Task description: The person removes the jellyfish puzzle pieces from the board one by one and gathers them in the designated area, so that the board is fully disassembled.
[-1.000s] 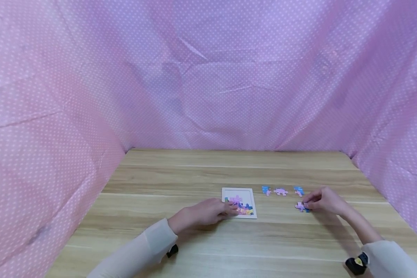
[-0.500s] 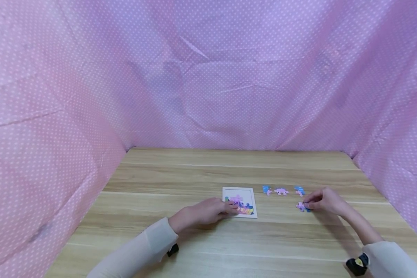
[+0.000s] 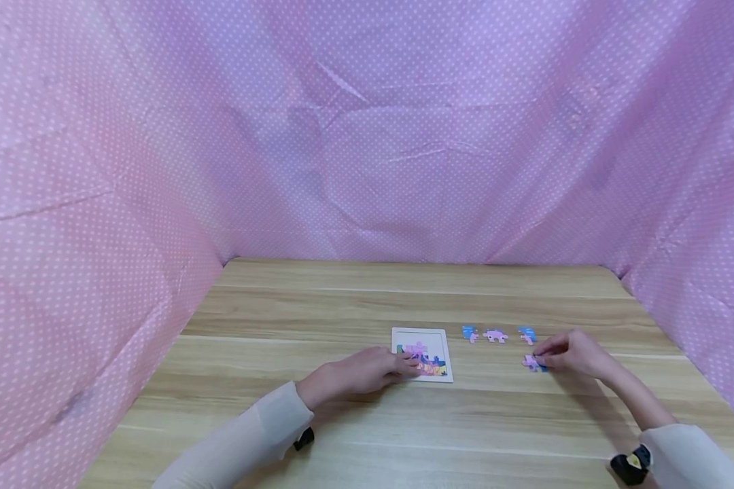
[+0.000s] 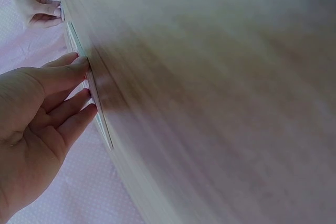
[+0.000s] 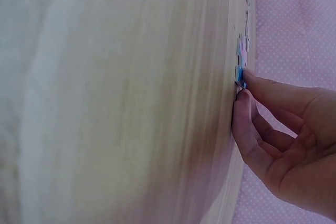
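Over on the right, the right hand narrowly pinches the blue end of a pink-and-blue puzzle piece at the tabletop, its pink end pointing left. That way, well apart, lies the puzzle tray (nearer the left hand, whose fairly straight fingers rest on its near-left corner).

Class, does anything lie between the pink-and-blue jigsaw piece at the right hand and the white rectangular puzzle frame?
Nothing visible stands between the piece and the frame; three loose pieces lie just beyond that path.
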Motion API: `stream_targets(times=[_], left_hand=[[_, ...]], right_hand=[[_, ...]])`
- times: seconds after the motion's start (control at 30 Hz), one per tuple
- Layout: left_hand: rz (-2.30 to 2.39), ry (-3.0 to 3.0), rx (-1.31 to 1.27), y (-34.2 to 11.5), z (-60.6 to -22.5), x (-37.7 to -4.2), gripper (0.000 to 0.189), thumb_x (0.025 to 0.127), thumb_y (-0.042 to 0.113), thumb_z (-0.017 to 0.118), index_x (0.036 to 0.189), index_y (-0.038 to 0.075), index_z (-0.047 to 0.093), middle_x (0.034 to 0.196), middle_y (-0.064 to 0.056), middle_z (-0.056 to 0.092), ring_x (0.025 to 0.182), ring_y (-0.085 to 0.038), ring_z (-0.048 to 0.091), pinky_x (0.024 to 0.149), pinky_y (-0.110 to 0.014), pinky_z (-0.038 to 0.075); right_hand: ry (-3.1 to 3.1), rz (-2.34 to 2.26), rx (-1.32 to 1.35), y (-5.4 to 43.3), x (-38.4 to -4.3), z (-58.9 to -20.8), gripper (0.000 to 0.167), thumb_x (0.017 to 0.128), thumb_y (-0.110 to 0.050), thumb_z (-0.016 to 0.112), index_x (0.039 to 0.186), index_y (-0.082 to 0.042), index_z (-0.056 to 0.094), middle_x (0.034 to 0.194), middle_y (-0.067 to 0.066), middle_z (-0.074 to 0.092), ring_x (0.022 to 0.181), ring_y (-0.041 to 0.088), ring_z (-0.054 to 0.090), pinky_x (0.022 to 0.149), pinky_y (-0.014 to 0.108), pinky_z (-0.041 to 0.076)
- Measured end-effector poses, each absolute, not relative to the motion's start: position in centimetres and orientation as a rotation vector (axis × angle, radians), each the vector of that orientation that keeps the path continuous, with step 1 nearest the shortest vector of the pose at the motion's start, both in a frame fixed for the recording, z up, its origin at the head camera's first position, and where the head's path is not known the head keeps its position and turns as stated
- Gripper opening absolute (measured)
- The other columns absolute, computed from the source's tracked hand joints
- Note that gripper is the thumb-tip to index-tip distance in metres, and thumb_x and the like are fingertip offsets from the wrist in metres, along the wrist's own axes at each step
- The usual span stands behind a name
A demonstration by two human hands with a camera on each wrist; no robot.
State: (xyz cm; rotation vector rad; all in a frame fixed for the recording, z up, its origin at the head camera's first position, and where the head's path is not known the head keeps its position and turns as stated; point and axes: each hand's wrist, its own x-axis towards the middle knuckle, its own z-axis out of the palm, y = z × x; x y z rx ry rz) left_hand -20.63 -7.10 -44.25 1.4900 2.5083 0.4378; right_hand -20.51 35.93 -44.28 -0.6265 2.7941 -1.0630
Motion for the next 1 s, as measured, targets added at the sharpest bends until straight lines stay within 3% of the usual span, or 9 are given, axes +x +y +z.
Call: stream_targets(times=[0.37, 0.63, 0.83, 1.0], left_hand=[[0.472, 2.495, 1.448, -7.2, -44.3, -20.8, 0.038, 0.104, 0.006, 0.054, 0.140, 0.014, 0.060, 0.146, 0.000, 0.051, 0.138, -0.011, 0.044, 0.112, -0.023, 0.034], [0.471, 2.492, 1.470, -7.2, -44.2, -20.8, 0.037, 0.104, 0.006, 0.054, 0.140, 0.012, 0.059, 0.146, -0.001, 0.051, 0.137, -0.013, 0.044, 0.112, -0.024, 0.034], [0.510, 2.489, 1.492, -7.2, -44.3, -20.7, 0.033, 0.103, 0.006, 0.056, 0.135, 0.011, 0.065, 0.142, -0.001, 0.055, 0.131, -0.008, 0.050, 0.104, -0.018, 0.041], [0.516, 2.502, 1.495, -7.3, -44.4, -20.7, 0.034, 0.103, 0.005, 0.056, 0.134, 0.012, 0.065, 0.141, 0.001, 0.056, 0.129, -0.006, 0.051, 0.102, -0.016, 0.042]], right_hand=[[2.688, -1.167, -0.491, 35.9, -20.4, -43.6, 0.020, 0.094, 0.001, 0.066, 0.104, 0.018, 0.068, 0.091, 0.019, 0.073, 0.070, 0.005, 0.064, 0.061, 0.027, 0.058], [2.819, -1.071, -0.469, 35.3, -20.6, -43.0, 0.021, 0.096, -0.009, 0.067, 0.108, 0.007, 0.073, 0.103, 0.016, 0.073, 0.085, 0.003, 0.062, 0.069, 0.023, 0.053], [2.756, -1.227, -0.578, 34.2, -21.0, -43.2, 0.020, 0.095, -0.005, 0.067, 0.106, 0.011, 0.070, 0.098, 0.015, 0.073, 0.082, 0.001, 0.063, 0.067, 0.024, 0.055], [2.668, -1.283, -0.563, 33.2, -21.3, -43.0, 0.024, 0.097, -0.006, 0.064, 0.111, 0.014, 0.067, 0.096, 0.016, 0.072, 0.078, 0.008, 0.066, 0.064, 0.028, 0.058]])
